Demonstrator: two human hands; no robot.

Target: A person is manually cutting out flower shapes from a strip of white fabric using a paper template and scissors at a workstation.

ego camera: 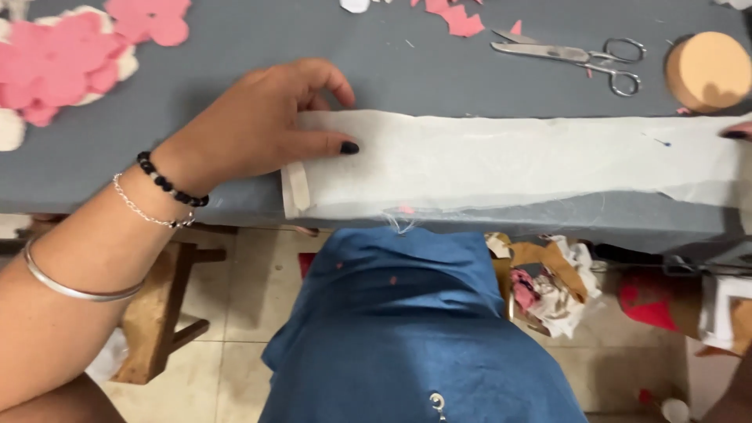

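Observation:
A long strip of thin white fabric (509, 160) lies along the front edge of the grey table (235, 70). My left hand (254, 125) rests flat on the strip's left end, fingers spread and pressing down, thumb lying across the cloth. Only a dark-nailed fingertip of my right hand (736, 131) shows at the frame's right edge, touching the strip's far end; the remainder of that hand is out of view. Loose threads hang from the strip's front edge.
Steel scissors (572, 56) lie at the back right beside a round tan sponge-like disc (709, 70). Pink and white flower cut-outs (66, 59) pile up at the back left, pink scraps (458, 19) at the back. Below are my blue-clad lap (407, 329), a wooden stool (160, 313) and fabric scraps (548, 286).

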